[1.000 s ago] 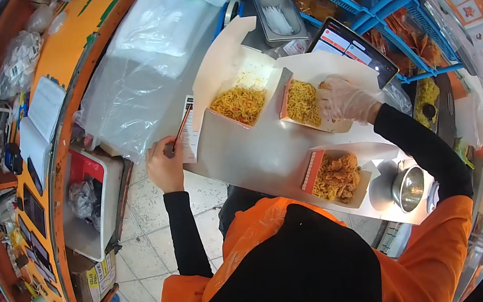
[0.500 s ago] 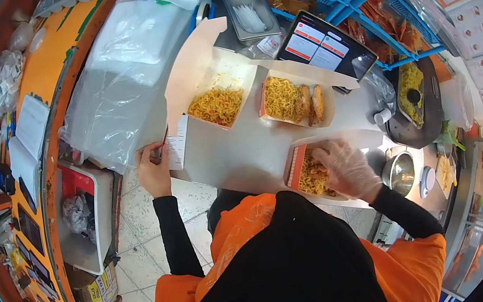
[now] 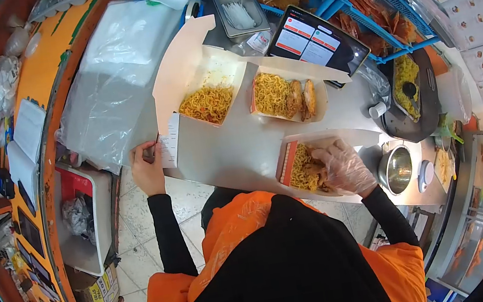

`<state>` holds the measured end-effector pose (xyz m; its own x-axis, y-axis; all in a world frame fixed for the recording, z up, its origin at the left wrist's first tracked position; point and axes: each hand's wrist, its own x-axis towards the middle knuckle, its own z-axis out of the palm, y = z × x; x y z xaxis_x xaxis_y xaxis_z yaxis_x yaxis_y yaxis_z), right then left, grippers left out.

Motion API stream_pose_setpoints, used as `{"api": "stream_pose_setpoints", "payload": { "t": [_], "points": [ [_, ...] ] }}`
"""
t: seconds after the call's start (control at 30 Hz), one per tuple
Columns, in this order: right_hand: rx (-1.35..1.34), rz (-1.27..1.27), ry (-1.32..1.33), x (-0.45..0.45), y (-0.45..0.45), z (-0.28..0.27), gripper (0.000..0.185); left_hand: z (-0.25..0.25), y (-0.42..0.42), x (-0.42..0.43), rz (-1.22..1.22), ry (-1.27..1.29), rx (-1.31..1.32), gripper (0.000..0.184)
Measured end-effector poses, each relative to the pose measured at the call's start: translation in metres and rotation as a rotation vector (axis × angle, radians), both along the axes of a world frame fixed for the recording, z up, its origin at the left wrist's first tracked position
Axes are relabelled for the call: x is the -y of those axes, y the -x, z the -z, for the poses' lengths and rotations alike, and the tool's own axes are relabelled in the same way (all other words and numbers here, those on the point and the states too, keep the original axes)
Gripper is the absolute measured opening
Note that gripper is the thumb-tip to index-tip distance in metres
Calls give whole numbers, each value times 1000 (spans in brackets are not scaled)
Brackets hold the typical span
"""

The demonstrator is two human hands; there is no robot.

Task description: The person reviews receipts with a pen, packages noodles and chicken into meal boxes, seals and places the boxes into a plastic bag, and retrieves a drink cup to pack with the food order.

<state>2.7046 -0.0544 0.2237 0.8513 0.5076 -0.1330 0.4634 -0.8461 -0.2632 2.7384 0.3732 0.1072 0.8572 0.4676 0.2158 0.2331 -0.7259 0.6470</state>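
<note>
My right hand (image 3: 347, 166), in a clear plastic glove, reaches into the nearest open takeaway box. Its fingers are curled over a brown piece of fried chicken (image 3: 318, 172) lying on yellow noodles (image 3: 300, 170); the fingertips are partly hidden. At the table's left edge, my bare left hand (image 3: 148, 171) has bent fingers, closed near a printed paper slip (image 3: 171, 141). A thin dark item shows by its fingertips, too small to name. Farther back stand a box of noodles alone (image 3: 206, 105) and a box (image 3: 318, 102) with noodles and chicken pieces.
Plastic bags (image 3: 122, 62) lie at the back left. Behind the boxes are a metal container (image 3: 240, 17), a tablet (image 3: 316, 43) and blue racks (image 3: 350, 0). A dark pan (image 3: 428, 104) and a steel bowl (image 3: 396, 170) stand at right. An open bin (image 3: 104, 215) is at lower left.
My right hand stays at the near box, its fingers now lower and curled over the chicken. My left hand remains by the slip. The whole view has shifted slightly.
</note>
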Motion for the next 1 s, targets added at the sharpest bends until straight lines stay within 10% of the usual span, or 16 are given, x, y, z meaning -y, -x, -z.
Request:
{"api": "stream_pose_setpoints", "payload": {
  "t": [0.37,0.6,0.67,0.73,0.87,0.93,1.0],
  "points": [
    [194,-268,190,12,-2,27,30,1,2,4,-65,-33,-26,19],
    [-63,134,-240,34,-2,-13,45,16,-2,16,-147,-95,90,18],
    [-347,597,-972,33,4,-10,43,20,-3,19,-159,-136,145,17],
    [-382,675,-1000,29,0,-29,41,21,-5,22,-137,-274,142,13],
    [-502,412,-1075,-27,-49,-98,41,14,-5,22,-54,-256,116,19],
    [117,-90,-521,-72,-98,-119,41,20,-5,17,24,-323,116,28],
    [276,-173,-504,-117,-143,-84,26,16,-6,19,14,-300,128,27]
  ]
}}
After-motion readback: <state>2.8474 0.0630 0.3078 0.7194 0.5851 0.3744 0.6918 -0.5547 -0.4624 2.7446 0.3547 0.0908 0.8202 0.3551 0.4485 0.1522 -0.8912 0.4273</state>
